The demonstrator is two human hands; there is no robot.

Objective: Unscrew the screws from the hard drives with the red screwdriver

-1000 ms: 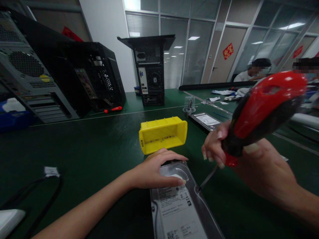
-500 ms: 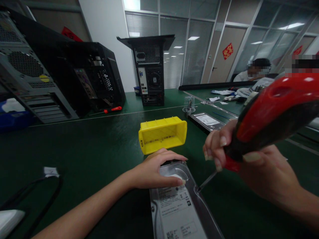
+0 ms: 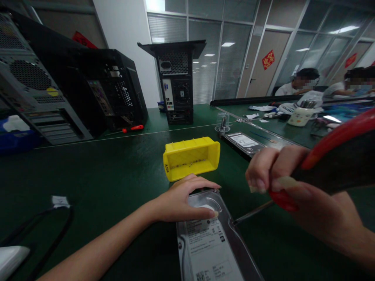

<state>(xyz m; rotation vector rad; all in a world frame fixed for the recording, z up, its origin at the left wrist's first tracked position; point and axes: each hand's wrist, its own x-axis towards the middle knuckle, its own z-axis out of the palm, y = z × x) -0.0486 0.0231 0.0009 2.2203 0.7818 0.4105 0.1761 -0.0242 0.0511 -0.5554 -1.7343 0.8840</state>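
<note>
A silver hard drive [image 3: 218, 246] with a white label lies at the bottom middle of the head view. My left hand [image 3: 184, 201] grips its far end, thumb on top and fingers over the far edge. In my right hand [image 3: 304, 195] is a red and black screwdriver [image 3: 345, 156], its handle cut off by the right edge of the picture. The metal shaft slants down to the left, and its tip meets the drive's right edge. Just beyond the drive, a yellow bin [image 3: 191, 158] lies with its opening towards me and small screws inside.
Behind the bin stand a black computer tower [image 3: 177, 86] and, to the left, opened computer cases [image 3: 114, 89]. Another hard drive [image 3: 243, 142] and a clear plastic cup [image 3: 222, 121] sit right of the bin. A black cable [image 3: 55, 234] lies at left. People sit at the far right.
The screwdriver handle has swung down and to the right with my right hand, so its shaft lies flatter. The tip stays at the drive's edge. My left hand has not moved.
</note>
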